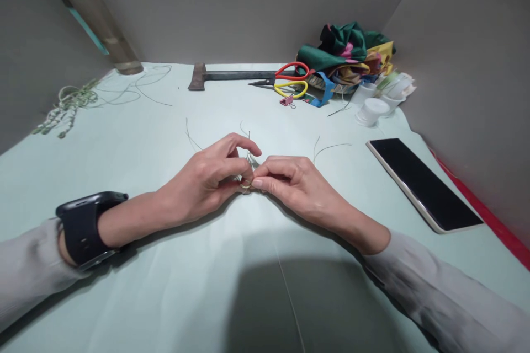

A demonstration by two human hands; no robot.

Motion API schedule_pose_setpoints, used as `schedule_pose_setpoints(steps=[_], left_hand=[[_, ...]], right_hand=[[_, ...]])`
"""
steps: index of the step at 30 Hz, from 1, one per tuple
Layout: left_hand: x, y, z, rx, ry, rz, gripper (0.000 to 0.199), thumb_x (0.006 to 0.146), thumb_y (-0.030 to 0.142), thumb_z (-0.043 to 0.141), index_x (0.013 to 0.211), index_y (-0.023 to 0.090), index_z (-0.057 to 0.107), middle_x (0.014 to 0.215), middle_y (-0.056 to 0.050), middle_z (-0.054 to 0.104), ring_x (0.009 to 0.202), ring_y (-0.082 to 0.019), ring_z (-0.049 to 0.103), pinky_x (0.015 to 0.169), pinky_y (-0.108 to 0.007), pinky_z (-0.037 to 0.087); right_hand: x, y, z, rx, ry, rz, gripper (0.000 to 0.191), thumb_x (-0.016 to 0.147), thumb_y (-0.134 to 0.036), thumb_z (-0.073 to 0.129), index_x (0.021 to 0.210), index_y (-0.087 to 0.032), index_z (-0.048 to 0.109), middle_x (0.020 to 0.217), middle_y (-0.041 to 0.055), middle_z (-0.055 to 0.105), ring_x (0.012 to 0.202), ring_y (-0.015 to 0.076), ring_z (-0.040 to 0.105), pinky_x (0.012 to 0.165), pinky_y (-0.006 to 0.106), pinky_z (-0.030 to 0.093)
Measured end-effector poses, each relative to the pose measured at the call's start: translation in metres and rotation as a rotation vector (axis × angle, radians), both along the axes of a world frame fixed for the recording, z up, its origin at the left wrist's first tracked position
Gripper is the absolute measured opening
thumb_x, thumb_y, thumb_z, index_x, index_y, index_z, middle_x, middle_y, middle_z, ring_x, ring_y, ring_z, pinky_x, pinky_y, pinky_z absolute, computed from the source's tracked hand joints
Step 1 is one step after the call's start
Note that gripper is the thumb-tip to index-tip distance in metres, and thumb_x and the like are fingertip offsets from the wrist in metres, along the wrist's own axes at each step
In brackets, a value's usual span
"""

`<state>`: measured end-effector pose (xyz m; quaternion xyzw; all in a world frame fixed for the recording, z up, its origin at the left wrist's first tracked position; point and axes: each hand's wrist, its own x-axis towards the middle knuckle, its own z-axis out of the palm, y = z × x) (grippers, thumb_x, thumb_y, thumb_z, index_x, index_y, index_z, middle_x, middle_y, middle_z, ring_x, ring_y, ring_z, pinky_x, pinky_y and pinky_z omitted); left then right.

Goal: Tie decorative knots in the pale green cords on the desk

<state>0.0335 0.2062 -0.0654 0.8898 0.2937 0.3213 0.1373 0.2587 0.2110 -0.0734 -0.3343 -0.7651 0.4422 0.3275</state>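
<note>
Over the middle of the table, my left hand (207, 176) is closed, its thumb and index finger pinching a small loop of thin cord (245, 183). My right hand (292, 179) meets it from the other side, thumb pressed against the index finger on the same cord. The fingertips of both hands nearly touch. Loose ends of thin greenish cord stick out behind both hands. How the cord is knotted or wound between the fingers is mostly hidden. A dark smartwatch (85, 229) sits on my left wrist.
Scissors (296, 88) with red and yellow handles lie by a hammer-like tool (199, 77) and a binder clip (286, 100). Fabric scraps (351, 49) and white spools (372, 111) sit back right, a phone (422, 185) right. Knotted cords (68, 107) and a bottle (105, 27) are left.
</note>
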Motion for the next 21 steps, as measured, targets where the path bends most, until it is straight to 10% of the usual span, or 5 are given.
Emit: schedule_pose_setpoints(steps=[13, 21], left_hand=[[0.001, -0.002, -0.002, -0.022, 0.02, 0.009, 0.018, 0.101, 0.013, 0.063, 0.086, 0.02, 0.058, 0.121, -0.011, 0.069, 0.072, -0.012, 0.059, 0.063, -0.026, 0.05], [-0.001, 0.001, -0.011, -0.025, -0.024, 0.01, 0.029, 0.103, 0.045, 0.073, 0.089, 0.021, 0.063, 0.115, -0.009, 0.071, 0.081, -0.017, 0.064, 0.074, -0.03, 0.055]], right_hand=[[0.0, 0.0, 0.0, -0.019, 0.0, -0.011, 0.02, 0.095, -0.015, 0.067, 0.081, -0.021, 0.078, 0.086, -0.0003, 0.078, 0.08, 0.0157, 0.066, 0.076, 0.03, 0.048], [0.0, 0.0, 0.001, 0.024, -0.029, 0.012, 0.022, 0.096, -0.012, 0.066, 0.079, -0.021, 0.077, 0.085, -0.0005, 0.076, 0.079, 0.0145, 0.065, 0.076, 0.029, 0.046]])
